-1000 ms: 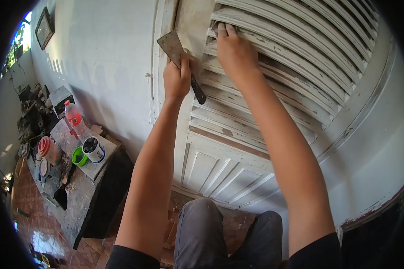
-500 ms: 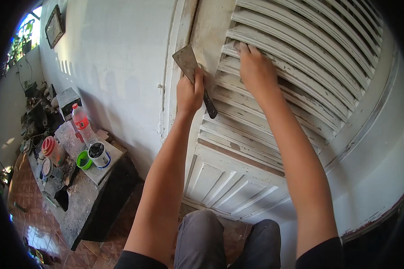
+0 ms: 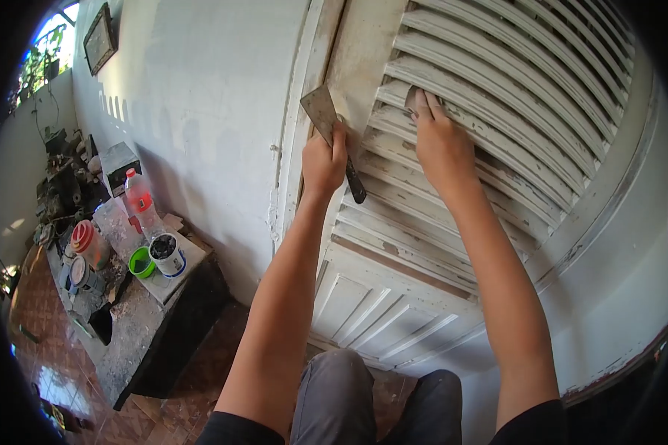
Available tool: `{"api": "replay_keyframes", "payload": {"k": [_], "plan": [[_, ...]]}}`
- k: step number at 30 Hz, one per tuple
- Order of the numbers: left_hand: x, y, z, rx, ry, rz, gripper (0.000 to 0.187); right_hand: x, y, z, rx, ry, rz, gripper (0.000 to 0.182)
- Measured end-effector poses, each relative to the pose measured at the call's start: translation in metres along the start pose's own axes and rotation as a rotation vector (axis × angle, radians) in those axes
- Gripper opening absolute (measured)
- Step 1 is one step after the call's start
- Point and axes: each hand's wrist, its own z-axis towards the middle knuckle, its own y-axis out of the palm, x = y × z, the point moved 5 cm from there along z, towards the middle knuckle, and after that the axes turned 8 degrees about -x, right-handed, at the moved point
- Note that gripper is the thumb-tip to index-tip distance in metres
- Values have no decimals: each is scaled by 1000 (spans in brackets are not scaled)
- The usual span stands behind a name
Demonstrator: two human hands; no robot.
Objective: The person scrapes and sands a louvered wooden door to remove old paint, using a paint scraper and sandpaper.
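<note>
My left hand (image 3: 324,159) is closed around a putty knife (image 3: 321,111), its wide, stained blade pointing up and its black handle hanging below the fist. This hand is in front of the door's left stile. My right hand (image 3: 444,141) presses its fingers against a slat of the white louvered door (image 3: 423,167). Under those fingertips shows the edge of a small, thin grey-brown piece that looks like folded sandpaper (image 3: 410,98); most of it is hidden. Paint on the slats around it is worn and chipped, with brownish patches.
At left stands a dusty grey block-like table (image 3: 137,356) bearing a plastic bottle (image 3: 142,200), a green cup (image 3: 141,262), a white tub of dark pieces (image 3: 167,256) and a red-lidded jar (image 3: 87,241). A framed item (image 3: 100,38) hangs on the wall. Below are tiles (image 3: 59,334).
The view has shifted slightly, so most things sit a little lower and further right. My right fingers have moved along the slat and look straighter. The putty knife stays in my left hand.
</note>
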Motion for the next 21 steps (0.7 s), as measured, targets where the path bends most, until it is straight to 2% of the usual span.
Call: {"api": "replay_keyframes", "payload": {"k": [1,2,4,5,8,9,11,12,14,16,18,19,21], "plan": [[0,0,0,9,23,13,51,-2,-2,12,-91,34,30,37],[-1,1,0,1,25,9,51,-8,-3,18,-92,42,26,37],[-6,3,2,-12,-12,-1,50,-12,5,26,-208,183,19,37],[-6,3,2,6,40,-23,48,-10,9,16,0,79,65,35],[-7,1,3,5,45,30,44,-11,3,11,89,-9,86,32],[-7,2,5,25,57,-8,42,-9,2,20,101,0,80,32],[-16,4,5,5,108,-56,38,-15,12,39,-199,143,87,31],[-14,4,6,-8,112,-90,39,-19,17,38,-98,173,92,30],[-14,1,6,-30,51,-42,43,-26,2,9,184,-30,190,21],[-14,2,8,-18,76,-24,45,-25,-23,-41,64,-143,267,23],[-18,3,8,6,95,-6,46,-13,-19,-106,-149,-74,312,22],[-20,4,8,-3,93,-36,47,-5,-17,-141,-158,-57,372,21],[-21,4,5,-18,87,-55,47,15,18,-222,-343,94,535,21]]}}
